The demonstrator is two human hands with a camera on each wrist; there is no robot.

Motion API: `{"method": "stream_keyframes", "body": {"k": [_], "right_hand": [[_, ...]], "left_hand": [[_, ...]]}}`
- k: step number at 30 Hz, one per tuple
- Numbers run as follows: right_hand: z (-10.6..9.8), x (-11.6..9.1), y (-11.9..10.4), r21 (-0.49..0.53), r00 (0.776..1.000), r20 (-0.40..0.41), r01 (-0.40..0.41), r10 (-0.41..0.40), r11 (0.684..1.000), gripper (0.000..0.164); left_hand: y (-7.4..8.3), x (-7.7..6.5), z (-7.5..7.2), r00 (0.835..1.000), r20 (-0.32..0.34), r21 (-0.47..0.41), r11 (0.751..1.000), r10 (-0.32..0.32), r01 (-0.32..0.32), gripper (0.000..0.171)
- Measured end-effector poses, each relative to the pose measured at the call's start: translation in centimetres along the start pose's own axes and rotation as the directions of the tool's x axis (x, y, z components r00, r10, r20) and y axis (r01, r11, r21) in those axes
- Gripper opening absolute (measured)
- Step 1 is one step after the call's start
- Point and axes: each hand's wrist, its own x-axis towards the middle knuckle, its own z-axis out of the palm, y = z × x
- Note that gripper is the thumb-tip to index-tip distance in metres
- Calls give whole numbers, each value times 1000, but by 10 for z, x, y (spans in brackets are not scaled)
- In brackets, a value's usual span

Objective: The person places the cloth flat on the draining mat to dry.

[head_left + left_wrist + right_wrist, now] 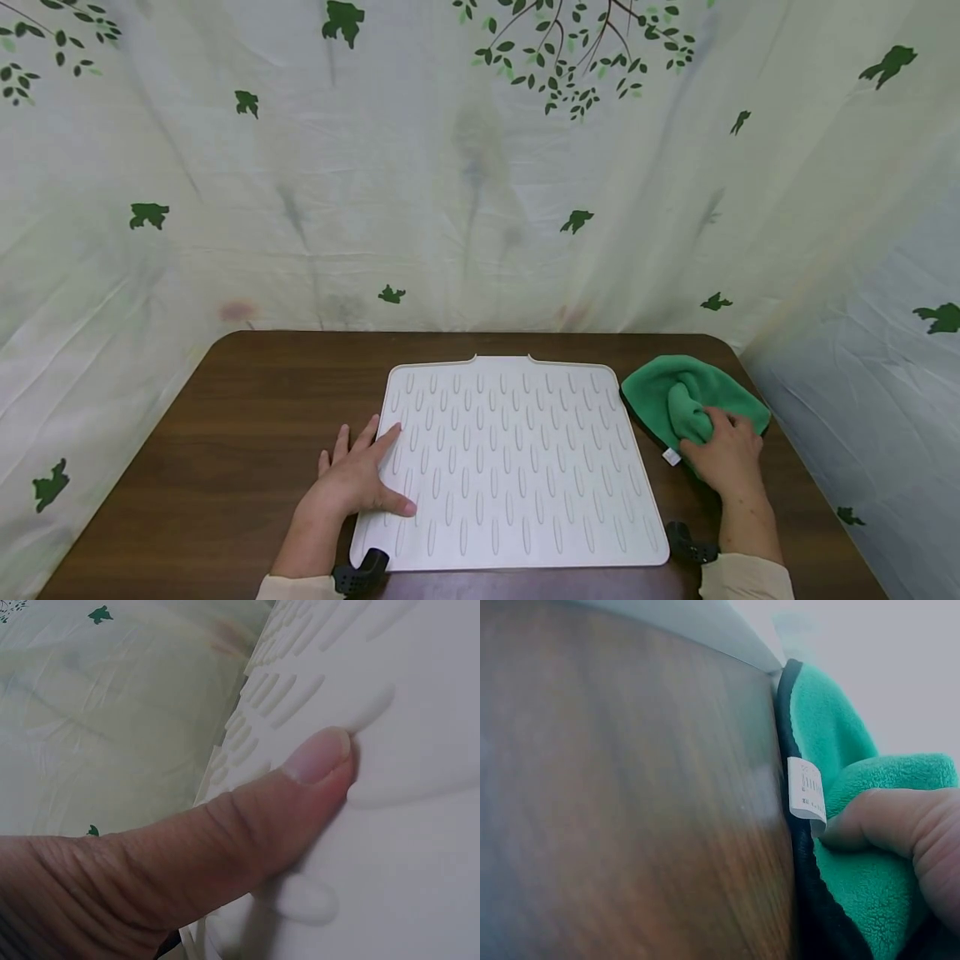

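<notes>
A white ridged board point(510, 467), like a drying mat or tray, lies flat in the middle of the table. My left hand point(352, 479) rests on its left edge with fingers spread. In the left wrist view the thumb point(255, 817) presses on the board's surface point(420, 855) among the raised ribs. To the right of the board lies a green towel point(652, 387) with a dark border, partly bunched up. My right hand point(726, 454) grips a fold of it. The right wrist view shows the thumb on the towel point(832, 712) beside a white label point(805, 789); the other fingers are hidden there.
The dark brown wooden table point(225, 433) extends to the left of the board. Behind and beside it hangs a pale curtain point(420, 192) printed with green leaves. A black wrist strap point(362, 572) sits at the left wrist and another black strap point(688, 546) at the right.
</notes>
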Motion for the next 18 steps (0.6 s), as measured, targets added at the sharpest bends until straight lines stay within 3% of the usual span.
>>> {"method": "stream_keyframes", "body": {"k": [7,12,18], "right_hand": [[-4,2,2,22,1000,30,8,-9,1000,64],[-6,0,-3,84,997,-65,-38,44,996,59],[-8,-3,-6,196,979,-159,-98,130,976,59]], "left_hand": [[0,0,0,1000,1,6,1000,-3,3,136],[0,0,1,1000,-1,5,1000,-3,3,136],[-1,1,1,1000,-3,8,1000,-5,5,136]]}}
